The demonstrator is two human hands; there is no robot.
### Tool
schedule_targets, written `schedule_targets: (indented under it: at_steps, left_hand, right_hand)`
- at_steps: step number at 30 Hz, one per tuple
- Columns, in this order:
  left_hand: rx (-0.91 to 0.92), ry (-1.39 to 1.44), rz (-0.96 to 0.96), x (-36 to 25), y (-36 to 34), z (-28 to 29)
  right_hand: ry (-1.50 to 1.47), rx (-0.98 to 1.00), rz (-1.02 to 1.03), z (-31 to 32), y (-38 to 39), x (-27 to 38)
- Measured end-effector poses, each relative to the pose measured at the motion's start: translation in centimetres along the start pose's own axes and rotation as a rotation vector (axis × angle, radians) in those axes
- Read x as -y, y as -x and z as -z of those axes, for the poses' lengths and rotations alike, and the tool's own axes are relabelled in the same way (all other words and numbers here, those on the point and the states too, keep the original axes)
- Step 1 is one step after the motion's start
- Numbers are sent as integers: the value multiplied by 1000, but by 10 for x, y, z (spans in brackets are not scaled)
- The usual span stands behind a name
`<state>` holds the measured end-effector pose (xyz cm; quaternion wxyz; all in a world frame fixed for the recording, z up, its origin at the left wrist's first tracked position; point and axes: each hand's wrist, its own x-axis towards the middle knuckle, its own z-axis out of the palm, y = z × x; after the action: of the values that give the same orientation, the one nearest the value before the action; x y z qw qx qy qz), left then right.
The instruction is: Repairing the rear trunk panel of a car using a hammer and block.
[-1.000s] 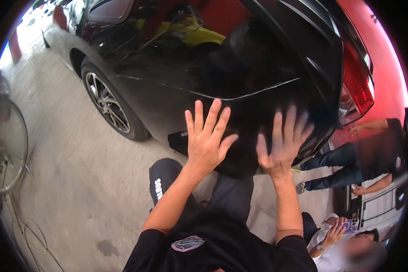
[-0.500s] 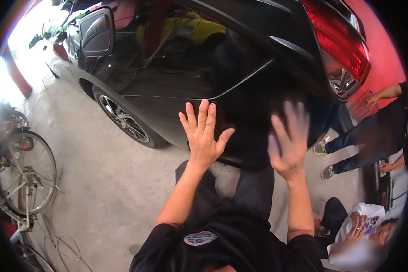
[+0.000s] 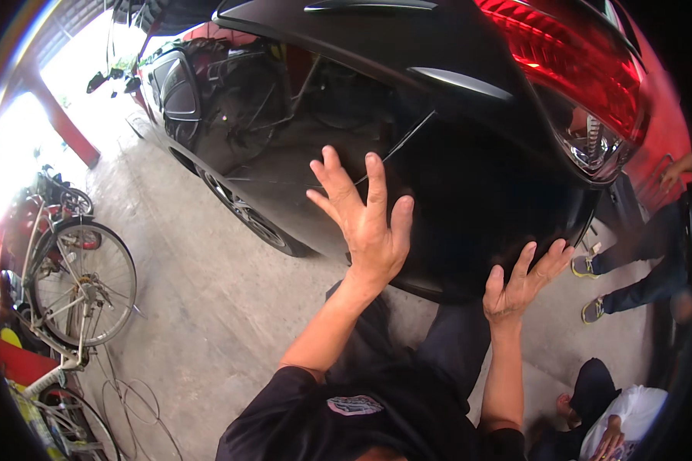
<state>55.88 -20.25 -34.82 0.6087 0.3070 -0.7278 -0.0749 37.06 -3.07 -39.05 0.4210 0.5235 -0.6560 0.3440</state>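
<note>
A black car fills the upper middle, its dark bumper panel point(image 3: 469, 207) directly before me. My left hand point(image 3: 370, 230) is raised in front of the panel's left part with fingers spread, near the thin seam line. My right hand point(image 3: 519, 292) is at the lower right edge of the panel, palm toward it, fingers apart and holding nothing. Whether either palm presses on the surface I cannot tell. Above to the right is a red and clear tail light point(image 3: 569, 69).
Left of me stand bicycles point(image 3: 84, 292), with a thin looped cable point(image 3: 138, 407) on the concrete floor point(image 3: 200, 307). At the right a person's legs in jeans point(image 3: 630, 292) are close to the car. Another person in a white shirt point(image 3: 630, 415) sits low at the bottom right.
My right hand has moved down and outward to the panel's lower right edge. My left hand has shifted right and its fingers have spread. The view has turned, and the car looks closer.
</note>
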Motion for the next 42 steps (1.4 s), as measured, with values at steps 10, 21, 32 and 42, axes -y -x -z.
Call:
schedule_targets:
  at_steps: [10,21,32,42]
  left_hand:
    - [42,-125,-102,-18,-20,-9]
    - [84,-121,-289,-4,1,-9]
    - [56,-193,-374,-1,6,-6]
    - [121,-56,-243,-53,30,-19]
  right_hand:
    - [-336,80,-81,26,10,-23]
    - [-779,-43,-1097,-4,128,-85]
    - [-958,-170,-1136,-22,169,-96]
    - [-1532,-269,-1597,-82,239,-101]
